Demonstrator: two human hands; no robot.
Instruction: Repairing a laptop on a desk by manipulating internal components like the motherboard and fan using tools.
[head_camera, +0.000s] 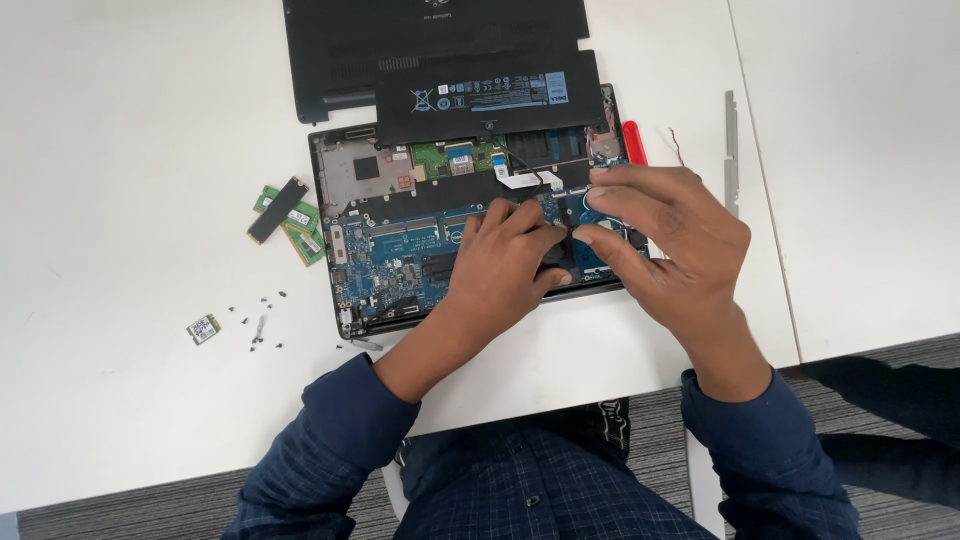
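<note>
From the head camera, an opened laptop (400, 240) lies on the white surface (130, 130), its blue circuit board bare and a silver plate at its far left corner. The left hand (505, 262) rests on the board's middle, fingers curled down onto a dark part beneath them; whether it grips anything cannot be told. The right hand (660, 235) hovers just beside it, thumb and forefinger pinched towards the same dark part, the other fingers spread; what it pinches is hidden. Just beyond both hands, a long black battery (488, 95) lies across the laptop's far edge, and a black bottom cover (340, 50) sits behind it. Well left of the left hand lie green memory sticks (292, 220), a small card (203, 328) and loose screws (258, 322).
</note>
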